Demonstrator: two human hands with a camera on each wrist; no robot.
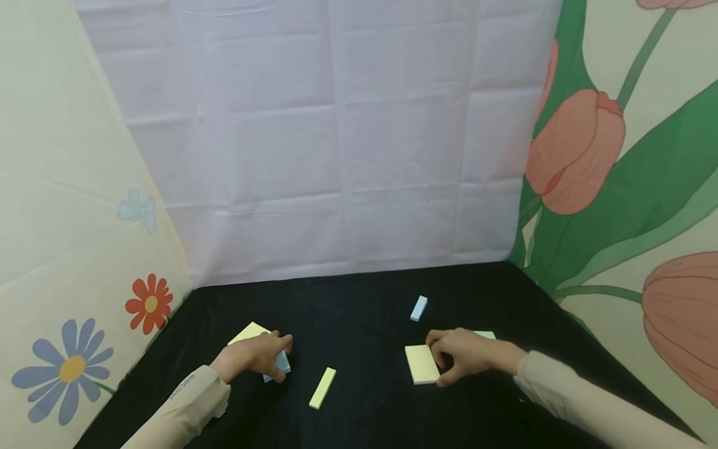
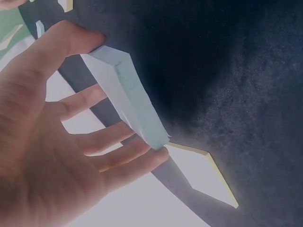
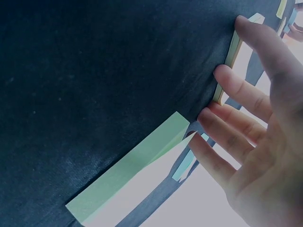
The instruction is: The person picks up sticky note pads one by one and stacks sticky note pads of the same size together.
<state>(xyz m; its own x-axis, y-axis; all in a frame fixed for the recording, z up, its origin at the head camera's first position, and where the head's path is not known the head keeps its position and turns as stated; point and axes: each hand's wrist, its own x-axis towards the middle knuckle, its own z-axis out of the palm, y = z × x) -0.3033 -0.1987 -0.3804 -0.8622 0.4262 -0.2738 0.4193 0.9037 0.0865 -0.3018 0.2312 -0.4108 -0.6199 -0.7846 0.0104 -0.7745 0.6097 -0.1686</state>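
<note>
My left hand (image 1: 252, 357) grips a blue sticky note pad (image 1: 283, 363), seen tilted between thumb and fingertips in the left wrist view (image 2: 135, 99). Just beyond that hand a larger yellow sticky note pad (image 1: 249, 332) lies partly hidden. On the right side, my right hand (image 1: 468, 350) spans the right edge of a pale yellow sticky note pad (image 1: 421, 365), pinching it between thumb and fingers while it lies on the table. Behind that hand a green sticky note pad (image 3: 128, 168) shows only a corner in the head view.
A narrow yellow sticky note strip (image 1: 322, 388) lies on the black cloth (image 1: 359, 330) between the hands. Farther back sits a narrow light blue strip (image 1: 418, 308). A white sheet (image 1: 342, 137) hangs behind the table, with flower-printed cloths on both sides.
</note>
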